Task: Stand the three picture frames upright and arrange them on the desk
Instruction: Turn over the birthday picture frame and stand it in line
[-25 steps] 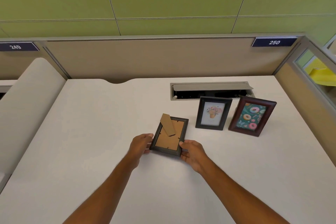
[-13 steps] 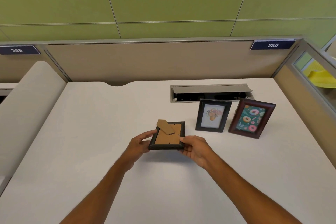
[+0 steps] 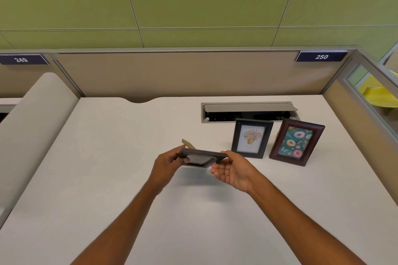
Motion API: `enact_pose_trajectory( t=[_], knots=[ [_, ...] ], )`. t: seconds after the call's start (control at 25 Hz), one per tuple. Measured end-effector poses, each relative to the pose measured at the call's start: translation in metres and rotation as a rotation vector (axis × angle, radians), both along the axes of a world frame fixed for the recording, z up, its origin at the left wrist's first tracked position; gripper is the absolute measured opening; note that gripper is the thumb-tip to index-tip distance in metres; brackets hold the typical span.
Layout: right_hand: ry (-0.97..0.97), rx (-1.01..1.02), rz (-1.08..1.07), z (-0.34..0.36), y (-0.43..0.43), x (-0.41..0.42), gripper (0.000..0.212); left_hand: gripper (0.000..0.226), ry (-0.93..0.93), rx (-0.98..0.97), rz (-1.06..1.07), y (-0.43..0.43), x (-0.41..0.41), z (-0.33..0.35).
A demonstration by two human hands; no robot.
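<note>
A small dark picture frame (image 3: 202, 156) hangs in the air above the white desk (image 3: 112, 170), tilted nearly edge-on to me, its brown cardboard stand (image 3: 188, 143) sticking out behind. My left hand (image 3: 167, 162) grips its left end and my right hand (image 3: 233, 168) grips its right end. To the right, a black frame with a flower picture (image 3: 251, 138) stands upright. A dark red frame with a doughnut picture (image 3: 296, 141) stands upright beside it, further right.
An open cable tray (image 3: 247, 112) is set in the desk behind the two standing frames. Beige partition panels (image 3: 172, 75) close the back and right side. A curved beige divider (image 3: 30, 118) borders the desk's left edge.
Both hands have lifted the dark frame off the desk and tipped it from back-side-up to nearly edge-on. The two standing frames have not moved.
</note>
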State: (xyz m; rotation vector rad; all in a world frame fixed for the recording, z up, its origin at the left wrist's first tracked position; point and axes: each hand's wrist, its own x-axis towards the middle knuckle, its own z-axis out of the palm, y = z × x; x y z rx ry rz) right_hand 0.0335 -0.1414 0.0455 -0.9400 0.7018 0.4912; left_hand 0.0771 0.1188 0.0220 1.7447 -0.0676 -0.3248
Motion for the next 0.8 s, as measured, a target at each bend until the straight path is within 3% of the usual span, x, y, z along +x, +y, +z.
enact_pose_trajectory(
  t=[0.16,0.4,0.6,0.8],
  knots=[
    [-0.04,-0.137,0.107,0.003,-0.007,0.006,0.034,0.014,0.107,-0.161,0.099,-0.004,0.001,0.002],
    [-0.086,-0.453,0.166,0.0,0.004,0.017,0.036,0.025,0.192,-0.249,0.154,-0.007,0.009,-0.007],
    [-0.18,-0.412,0.228,-0.001,0.017,0.031,0.056,0.03,0.299,-0.278,0.178,-0.011,0.018,-0.006],
    [-0.198,-0.373,0.256,-0.003,0.023,0.05,0.075,0.046,0.344,-0.175,0.148,-0.014,0.03,-0.004]
  ],
)
